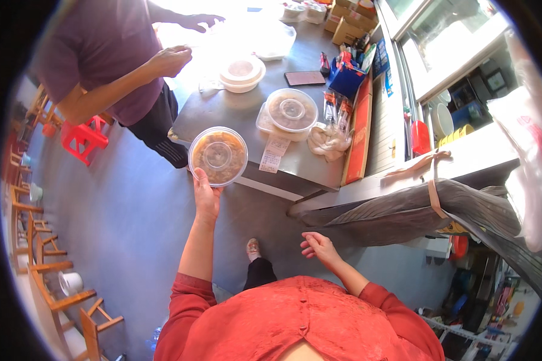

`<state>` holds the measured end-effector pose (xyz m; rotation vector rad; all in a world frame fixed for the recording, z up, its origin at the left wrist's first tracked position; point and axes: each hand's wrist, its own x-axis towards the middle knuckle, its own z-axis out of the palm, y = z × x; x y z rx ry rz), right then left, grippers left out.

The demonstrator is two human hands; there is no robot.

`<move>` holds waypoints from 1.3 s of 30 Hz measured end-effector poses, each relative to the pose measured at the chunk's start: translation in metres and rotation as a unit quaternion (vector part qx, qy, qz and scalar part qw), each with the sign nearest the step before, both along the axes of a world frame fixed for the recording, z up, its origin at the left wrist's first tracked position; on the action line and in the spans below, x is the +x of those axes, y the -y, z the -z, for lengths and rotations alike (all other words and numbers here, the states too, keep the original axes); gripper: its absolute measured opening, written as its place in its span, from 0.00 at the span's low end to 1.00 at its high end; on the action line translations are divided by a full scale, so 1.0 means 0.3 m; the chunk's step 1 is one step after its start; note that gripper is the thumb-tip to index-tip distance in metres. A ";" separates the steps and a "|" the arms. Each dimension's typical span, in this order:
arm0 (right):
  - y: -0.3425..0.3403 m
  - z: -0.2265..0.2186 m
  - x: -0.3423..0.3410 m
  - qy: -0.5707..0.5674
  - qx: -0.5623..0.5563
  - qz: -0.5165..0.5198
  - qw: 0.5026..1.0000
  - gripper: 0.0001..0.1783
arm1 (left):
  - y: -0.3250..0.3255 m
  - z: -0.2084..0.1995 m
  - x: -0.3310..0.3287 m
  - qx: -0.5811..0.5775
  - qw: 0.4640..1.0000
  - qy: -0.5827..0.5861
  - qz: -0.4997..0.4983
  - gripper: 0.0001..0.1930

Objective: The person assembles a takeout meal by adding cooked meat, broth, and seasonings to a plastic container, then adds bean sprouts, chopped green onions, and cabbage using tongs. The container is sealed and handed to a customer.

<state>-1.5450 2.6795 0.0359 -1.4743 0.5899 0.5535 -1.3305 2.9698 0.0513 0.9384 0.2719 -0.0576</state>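
Observation:
My left hand (206, 197) grips a round plastic takeout bowl (218, 157) with a clear lid and brownish-orange food inside. It is held out by the near left corner of the grey table (223, 111). Nothing is in my right hand (319, 248), whose fingers are loosely bent and apart, in the air below the table's front edge. On the table, a second clear-lidded round bowl (291, 109) rests on a white rectangular container (265, 122). A printed paper slip (274, 153) hangs from there over the table edge. Behind is a white lidded bowl (242, 73).
Another person (111, 66) in a purple shirt stands at the table's left side, hands raised over it. A phone (305, 78), a blue box (345, 78) and a plastic bag (331, 141) lie toward the right. A red stool (85, 138) and wooden chairs (48, 265) stand left.

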 end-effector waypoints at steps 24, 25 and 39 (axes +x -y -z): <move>-0.669 -1.059 0.418 0.294 0.688 -0.345 0.567 0.34 | -0.197 -0.149 -0.088 0.019 0.998 -0.048 0.042 0.34; -0.678 -1.067 0.436 0.303 0.680 -0.348 0.569 0.33 | -0.188 -0.178 -0.042 0.023 0.997 -0.051 0.052 0.35; -0.057 -0.520 0.556 0.227 0.201 -0.047 0.952 0.20 | 0.371 -0.451 1.264 -0.027 0.983 0.026 0.181 0.31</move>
